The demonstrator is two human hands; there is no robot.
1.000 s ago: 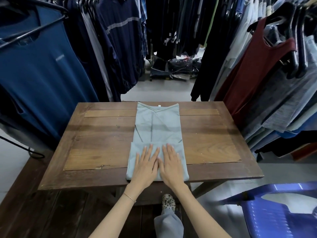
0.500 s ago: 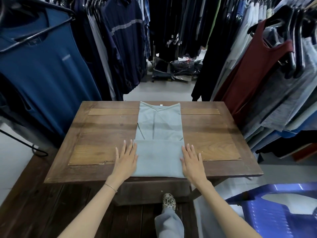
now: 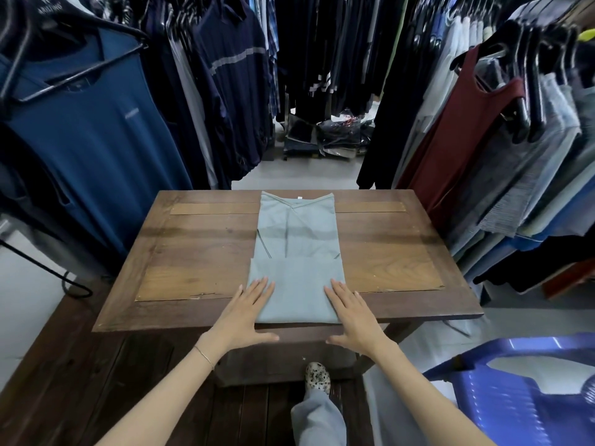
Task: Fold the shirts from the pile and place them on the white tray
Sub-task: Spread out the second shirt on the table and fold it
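Presently: one pale grey-green cloth shirt [image 3: 297, 252], part-folded, flat at centre of brown wooden counter [image 3: 193, 252]. Both left hand [image 3: 248, 310] and right hand [image 3: 351, 313]: grip spread flat on its near corners, pinching nothing. Likely light, limp; lift by the near fold.

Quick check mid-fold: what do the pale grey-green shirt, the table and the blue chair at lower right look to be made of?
Shirt: thin, matte cloth, perhaps cotton-like; it lies flat with soft creases, weave too fine to tell.
Table: dark wood with lighter inset panels; the grain shows, and the finish is dull and chipped at the panel edges.
Chair: moulded plastic, glossy with bright highlights.
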